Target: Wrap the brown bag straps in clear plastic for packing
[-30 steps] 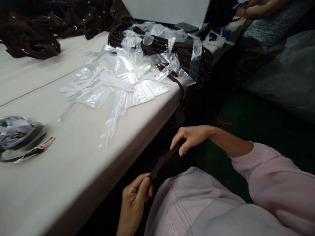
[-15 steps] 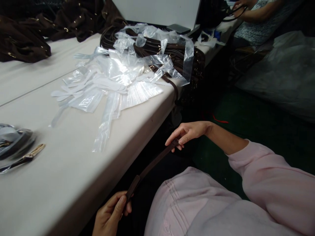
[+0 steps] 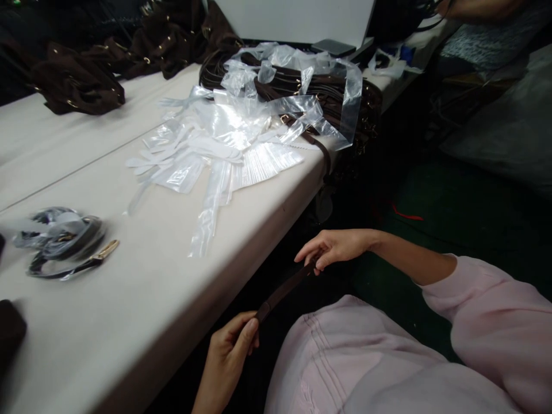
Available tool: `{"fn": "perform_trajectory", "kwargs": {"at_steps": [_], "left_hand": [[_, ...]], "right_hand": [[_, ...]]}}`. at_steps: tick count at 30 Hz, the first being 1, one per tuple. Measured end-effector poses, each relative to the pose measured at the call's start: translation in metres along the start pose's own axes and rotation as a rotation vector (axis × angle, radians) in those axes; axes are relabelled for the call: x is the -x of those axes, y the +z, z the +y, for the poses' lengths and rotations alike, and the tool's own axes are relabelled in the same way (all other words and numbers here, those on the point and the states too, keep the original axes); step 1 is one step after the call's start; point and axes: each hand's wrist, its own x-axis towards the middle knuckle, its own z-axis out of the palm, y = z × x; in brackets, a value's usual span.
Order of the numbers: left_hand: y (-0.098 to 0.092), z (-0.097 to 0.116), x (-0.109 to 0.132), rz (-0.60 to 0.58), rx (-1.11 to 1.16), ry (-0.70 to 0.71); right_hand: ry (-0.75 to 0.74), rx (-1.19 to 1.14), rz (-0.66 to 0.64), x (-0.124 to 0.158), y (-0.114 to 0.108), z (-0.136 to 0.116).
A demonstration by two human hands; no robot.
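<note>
A dark brown strap (image 3: 287, 289) stretches between my two hands, beside the table's front edge and above my lap. My left hand (image 3: 235, 345) pinches its lower end between thumb and fingers. At the upper end, my right hand (image 3: 334, 250) grips the strap with thumb and bent fingers; the very tip is partly hidden there. On the table (image 3: 168, 299), closest to my hands, lie clear plastic sleeves (image 3: 207, 207) and white paper strips (image 3: 211, 146) in a loose pile.
Behind the pile are bundled brown straps (image 3: 276, 86) with gold buckles, one dangling over the edge. A plastic-wrapped coiled strap (image 3: 69, 238) with a gold clasp lies at left. Brown bags (image 3: 80, 80) are farther back. Another person's arm (image 3: 487, 8) shows at the top right.
My view has swung left, so the table things appear farther right. My left hand has come closer to my right along the strap, which still spans both hands.
</note>
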Motion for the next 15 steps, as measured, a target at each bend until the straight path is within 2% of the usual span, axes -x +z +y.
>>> {"fn": "perform_trajectory", "kwargs": {"at_steps": [4,6,8,11,13,15], "left_hand": [[-0.002,0.006,-0.005,0.099,-0.246,0.052],[-0.004,0.006,-0.004,0.130,-0.285,0.039],[-0.001,0.002,-0.002,0.113,-0.196,0.013],[0.015,-0.010,-0.006,0.036,0.069,-0.010],[0.029,-0.017,-0.012,0.018,0.168,-0.032],[0.043,-0.019,-0.018,0.075,0.166,-0.035]], "right_hand": [[-0.003,0.076,0.222,-0.009,0.016,0.010],[0.031,0.127,0.339,-0.009,0.018,0.019],[0.075,0.158,0.402,-0.010,0.013,0.032],[0.077,0.199,0.498,-0.017,-0.001,0.054],[-0.004,0.222,0.496,-0.024,-0.006,0.066],[-0.082,0.246,0.440,-0.032,-0.006,0.075]]}}
